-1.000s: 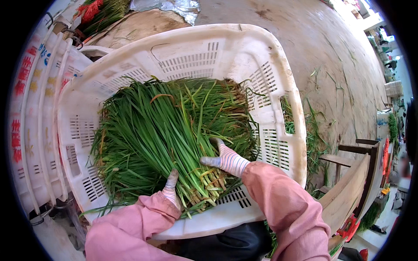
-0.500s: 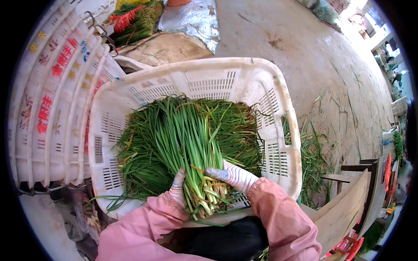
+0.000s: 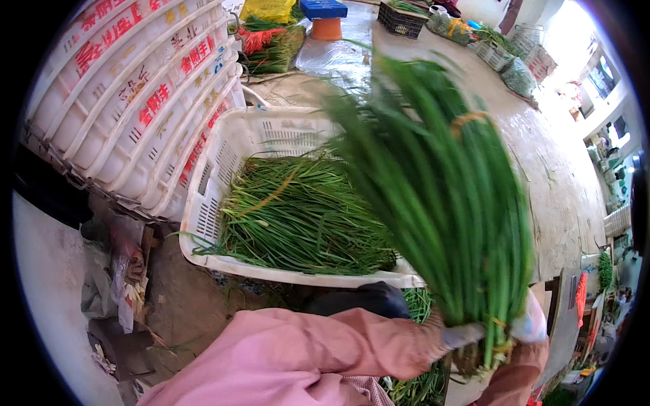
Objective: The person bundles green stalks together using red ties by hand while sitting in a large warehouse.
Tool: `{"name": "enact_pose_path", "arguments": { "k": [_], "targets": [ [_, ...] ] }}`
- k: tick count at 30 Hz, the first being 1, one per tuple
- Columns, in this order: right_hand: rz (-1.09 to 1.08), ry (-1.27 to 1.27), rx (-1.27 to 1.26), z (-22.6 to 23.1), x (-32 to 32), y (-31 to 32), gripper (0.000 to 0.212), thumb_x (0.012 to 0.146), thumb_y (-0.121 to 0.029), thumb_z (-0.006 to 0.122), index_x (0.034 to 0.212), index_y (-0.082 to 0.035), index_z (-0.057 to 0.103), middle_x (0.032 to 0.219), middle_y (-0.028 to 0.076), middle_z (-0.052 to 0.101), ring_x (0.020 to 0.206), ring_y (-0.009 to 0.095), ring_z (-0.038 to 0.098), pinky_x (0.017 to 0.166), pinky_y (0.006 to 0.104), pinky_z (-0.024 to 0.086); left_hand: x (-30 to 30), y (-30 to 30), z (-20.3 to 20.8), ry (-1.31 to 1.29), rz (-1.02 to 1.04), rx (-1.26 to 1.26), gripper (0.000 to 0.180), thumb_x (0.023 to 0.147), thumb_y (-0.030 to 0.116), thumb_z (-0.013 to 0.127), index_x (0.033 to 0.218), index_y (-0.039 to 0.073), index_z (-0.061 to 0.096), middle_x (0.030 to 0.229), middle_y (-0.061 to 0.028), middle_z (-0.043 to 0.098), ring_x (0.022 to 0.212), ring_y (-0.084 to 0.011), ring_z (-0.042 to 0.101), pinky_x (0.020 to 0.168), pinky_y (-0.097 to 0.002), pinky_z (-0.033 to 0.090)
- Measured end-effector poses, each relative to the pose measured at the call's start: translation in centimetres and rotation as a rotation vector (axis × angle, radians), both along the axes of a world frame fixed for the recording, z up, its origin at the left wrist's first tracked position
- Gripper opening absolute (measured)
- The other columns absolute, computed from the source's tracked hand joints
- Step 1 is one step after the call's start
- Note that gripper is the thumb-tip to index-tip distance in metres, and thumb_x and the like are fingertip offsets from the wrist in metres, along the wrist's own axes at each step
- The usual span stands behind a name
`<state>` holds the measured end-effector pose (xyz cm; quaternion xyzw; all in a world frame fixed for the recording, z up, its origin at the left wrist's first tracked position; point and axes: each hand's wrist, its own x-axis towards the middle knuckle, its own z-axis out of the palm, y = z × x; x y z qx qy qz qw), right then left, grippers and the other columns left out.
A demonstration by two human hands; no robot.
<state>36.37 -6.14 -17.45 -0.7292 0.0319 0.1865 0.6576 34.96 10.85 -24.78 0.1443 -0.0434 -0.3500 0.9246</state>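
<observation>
A large bunch of garlic chives (image 3: pixel 460 203) is raised at the right, its leaves blurred by motion and fanned up and away. My left hand (image 3: pixel 464 336) and my right hand (image 3: pixel 531 321), both in striped gloves, are closed round its pale root end from either side. More garlic chives (image 3: pixel 305 210) lie in a layer inside the white plastic crate (image 3: pixel 298 272). The lifted bunch hides the crate's right side.
Stacked white crates (image 3: pixel 135 101) lean at the left. Beyond stand a blue-topped stool (image 3: pixel 323 9), tied greens with red (image 3: pixel 271 51) and a black crate (image 3: pixel 403 20). Loose leaves (image 3: pixel 416 304) lie by the near side of the white crate.
Both hands have lifted the bunch out of the crate and swung it to the right. The view has turned too, so the crate and stacked crates appear shifted.
</observation>
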Motion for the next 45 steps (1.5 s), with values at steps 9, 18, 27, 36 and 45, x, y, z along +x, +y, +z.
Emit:
{"name": "enact_pose_path", "arguments": {
  "k": [9,18,27,36,45],
  "targets": [
    [-0.490,0.062,-0.167,3.6,-19.9,-16.1,0.054,0.066,-0.004,0.058,0.118,-0.003,0.046,0.102,0.007,0.057,0.089,0.017,0.057,0.076,0.0281,0.046,-15.7,-19.9,-2.9,-0.207,-0.277,-0.035,0.067,0.069,0.026,0.075,0.125,0.008,0.043,0.122,-0.0051,0.050,0.114,-0.0168,0.043,0.096,-0.0334,0.033],
    [-0.529,0.079,-0.819,-12.3,-26.3,-21.1,0.110,0.045,-0.021,0.084,0.132,0.003,0.021,0.129,0.021,0.034,0.121,0.030,0.032,0.101,0.0361,0.028,-16.6,-23.4,-12.3,-0.104,-0.601,0.560,0.070,0.063,0.033,0.078,0.121,0.006,0.048,0.116,-0.0076,0.055,0.105,-0.0209,0.049,0.091,-0.0335,0.039],
    [-0.386,0.021,-1.096,-12.0,-28.9,-20.1,0.095,0.057,-0.032,0.072,0.131,0.003,0.024,0.123,0.030,0.038,0.115,0.040,0.038,0.098,0.0385,0.032,-16.7,-23.7,-14.5,-0.006,-0.670,0.672,0.044,0.071,0.012,0.071,0.111,0.006,0.052,0.102,-0.0090,0.059,0.088,-0.0268,0.058,0.066,-0.0410,0.054],
    [-0.467,0.119,-1.109,-11.2,-27.9,-28.4,0.069,0.062,-0.026,0.063,0.122,-0.003,0.039,0.098,0.024,0.058,0.093,0.036,0.055,0.082,0.0385,0.044,-16.7,-27.5,-12.9,-0.023,-0.663,0.829,0.047,0.067,-0.002,0.064,0.112,0.002,0.049,0.100,-0.0100,0.059,0.087,-0.0261,0.057,0.072,-0.0361,0.051],
    [-0.791,0.494,-1.286,-15.4,-26.9,-35.6,0.061,0.075,-0.031,0.055,0.130,-0.014,0.035,0.113,0.017,0.053,0.105,0.029,0.052,0.088,0.0373,0.042,-15.1,-22.8,-13.0,0.018,-0.910,0.842,0.036,0.074,0.006,0.064,0.108,0.007,0.053,0.101,-0.0085,0.060,0.092,-0.0253,0.059,0.080,-0.0448,0.049]
  ]
}}
